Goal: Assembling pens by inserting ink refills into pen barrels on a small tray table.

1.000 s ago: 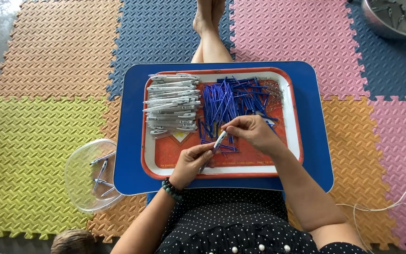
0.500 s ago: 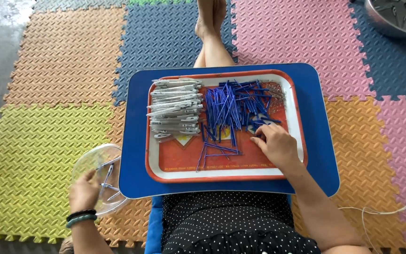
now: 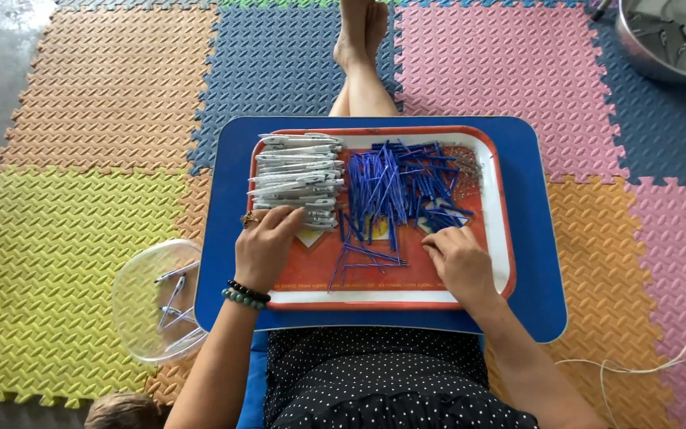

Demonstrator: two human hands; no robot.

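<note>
An orange tray (image 3: 495,262) lies on a blue lap table (image 3: 533,206) across my legs. A stack of pale grey pen barrels (image 3: 295,171) fills its left side, and a heap of thin blue refills (image 3: 395,187) its middle. My left hand (image 3: 265,248) rests palm down at the lower edge of the barrel stack, its fingertips touching the bottom barrels. My right hand (image 3: 458,262) lies on the tray just below the blue heap, fingers curled at a few loose refills. Whether either hand pinches a piece is hidden.
A clear plastic bowl (image 3: 132,306) with a few assembled pens sits on the floor mat at my left. A metal basin (image 3: 672,32) stands at the far right corner. Coloured foam mats (image 3: 81,238) cover the floor. A white cable (image 3: 660,365) lies at the right.
My left hand came back from the clear bowl on the left up onto the tray, to the barrel stack. My right hand stayed low by the blue refills.
</note>
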